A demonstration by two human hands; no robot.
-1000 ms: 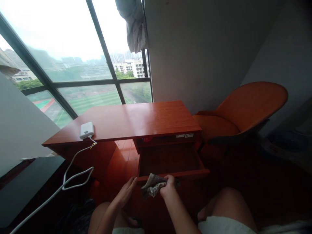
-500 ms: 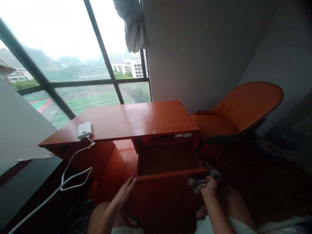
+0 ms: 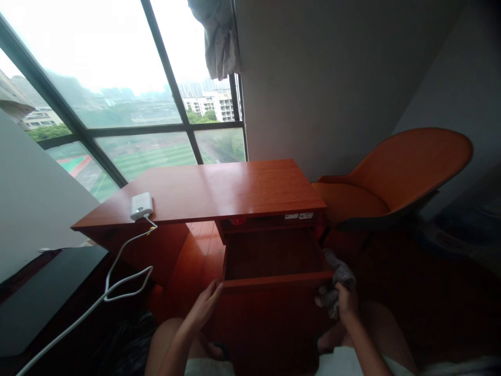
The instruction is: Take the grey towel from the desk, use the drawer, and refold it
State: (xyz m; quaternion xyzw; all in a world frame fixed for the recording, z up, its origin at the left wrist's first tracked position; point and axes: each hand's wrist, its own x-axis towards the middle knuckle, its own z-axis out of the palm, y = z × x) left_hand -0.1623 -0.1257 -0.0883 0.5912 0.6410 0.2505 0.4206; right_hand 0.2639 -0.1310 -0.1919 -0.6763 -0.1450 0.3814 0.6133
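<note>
A red-brown wooden desk (image 3: 219, 190) stands under the window with its drawer (image 3: 274, 282) pulled out and nothing visible inside. My left hand (image 3: 205, 305) rests against the drawer's front left corner, fingers stretched along the edge. My right hand (image 3: 346, 303) is closed on a crumpled grey cloth (image 3: 336, 279) pressed against the drawer's right outer side near the front corner. My bare knees show at the bottom of the view.
A white charger block (image 3: 141, 205) lies on the desk's left end, its white cable (image 3: 117, 284) looping down to the floor. An orange chair (image 3: 395, 180) stands right of the desk. A dark low surface (image 3: 43, 295) sits at left. A curtain (image 3: 219, 36) hangs above.
My right hand carried the cloth from the drawer's front edge middle rightward to the right corner, then around onto the drawer's right side. My left hand stayed at the left corner.
</note>
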